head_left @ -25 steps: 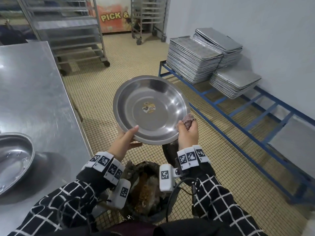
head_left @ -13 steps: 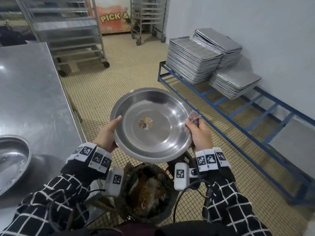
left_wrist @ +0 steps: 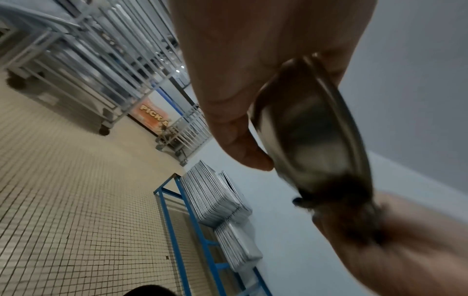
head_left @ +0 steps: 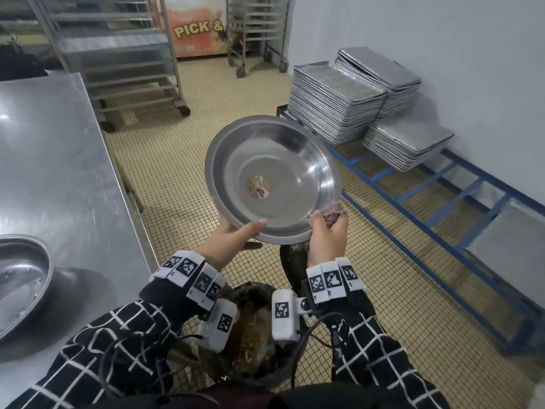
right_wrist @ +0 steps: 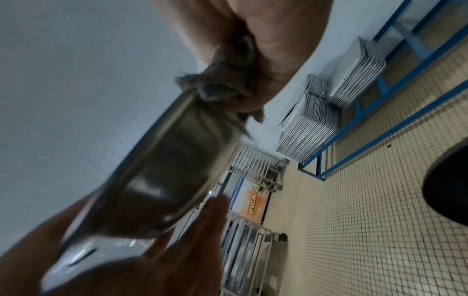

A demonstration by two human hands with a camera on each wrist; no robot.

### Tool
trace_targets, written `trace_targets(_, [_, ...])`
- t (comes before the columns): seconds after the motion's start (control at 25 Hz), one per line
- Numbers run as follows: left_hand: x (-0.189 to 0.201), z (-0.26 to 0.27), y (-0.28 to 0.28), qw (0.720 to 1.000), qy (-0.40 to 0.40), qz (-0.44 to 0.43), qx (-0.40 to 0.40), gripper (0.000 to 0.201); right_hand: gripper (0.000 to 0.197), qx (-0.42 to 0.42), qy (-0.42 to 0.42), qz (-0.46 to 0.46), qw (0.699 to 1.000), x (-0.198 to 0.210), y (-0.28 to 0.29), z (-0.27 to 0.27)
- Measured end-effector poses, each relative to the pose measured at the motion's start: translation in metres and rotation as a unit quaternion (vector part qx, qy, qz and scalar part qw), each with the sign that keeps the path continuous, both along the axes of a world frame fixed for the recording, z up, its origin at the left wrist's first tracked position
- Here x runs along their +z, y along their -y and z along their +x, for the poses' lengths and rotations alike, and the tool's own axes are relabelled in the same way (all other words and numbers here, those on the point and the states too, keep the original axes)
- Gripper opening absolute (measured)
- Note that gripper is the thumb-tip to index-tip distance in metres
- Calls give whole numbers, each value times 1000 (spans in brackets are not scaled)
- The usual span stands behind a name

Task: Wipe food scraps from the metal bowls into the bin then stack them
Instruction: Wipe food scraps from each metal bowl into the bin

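Bowl (head_left: 272, 180) is being held up in the air in front of the person, tipped so its inside is facing them. The left hand (head_left: 228, 242) is gripping the near rim, thumb lying inside the bowl and fingers going under it. The right hand (head_left: 326, 234) is squeezing a gray rag (head_left: 333, 211) in curled fingers and is touching the rim just beside the left hand, on the right side. Both hands are at the low near edge, and the rest of the bowl is reaching up and away from them.

Looking inside, only a round sticker (head_left: 259, 187) is showing in the middle; no scraps are standing out, so the wiping is looking about done.

Down below the hands, the bin (head_left: 253, 329) is sitting open with brown mess in it. It is right under the wrists, closer to the person than the bowl is.

Off to the left, another bowl (head_left: 20, 283) is resting on the steel table (head_left: 53, 160). It is nearer the left hand, so stacking probably means swinging the held bowl that way.
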State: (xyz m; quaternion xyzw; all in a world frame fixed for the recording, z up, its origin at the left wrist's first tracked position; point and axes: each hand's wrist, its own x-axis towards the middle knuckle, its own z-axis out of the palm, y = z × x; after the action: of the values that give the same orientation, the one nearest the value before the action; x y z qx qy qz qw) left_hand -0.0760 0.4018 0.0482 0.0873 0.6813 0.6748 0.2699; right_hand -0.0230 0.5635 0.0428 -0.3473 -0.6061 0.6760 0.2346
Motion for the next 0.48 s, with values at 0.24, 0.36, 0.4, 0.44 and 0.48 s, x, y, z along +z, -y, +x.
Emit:
trace_targets(0.24, [17,-31,50,986,47,159,10,57,27,142,38,81,986,13,-42,8])
trace_targets(0.36, [19,-35,57,991,79,87,56,43,18,173,51,96,979,16,-46,4])
trace_targets(0.4, [18,-33,54,990,81,69,89,37,15,162,48,99,981,16,-44,3])
trace_targets(0.44, [18,-30,50,988,79,63,114,34,14,145,45,98,984,15,-41,2])
trace_targets(0.48, [17,-27,46,987,72,63,132,33,15,131,38,89,987,15,-35,1])
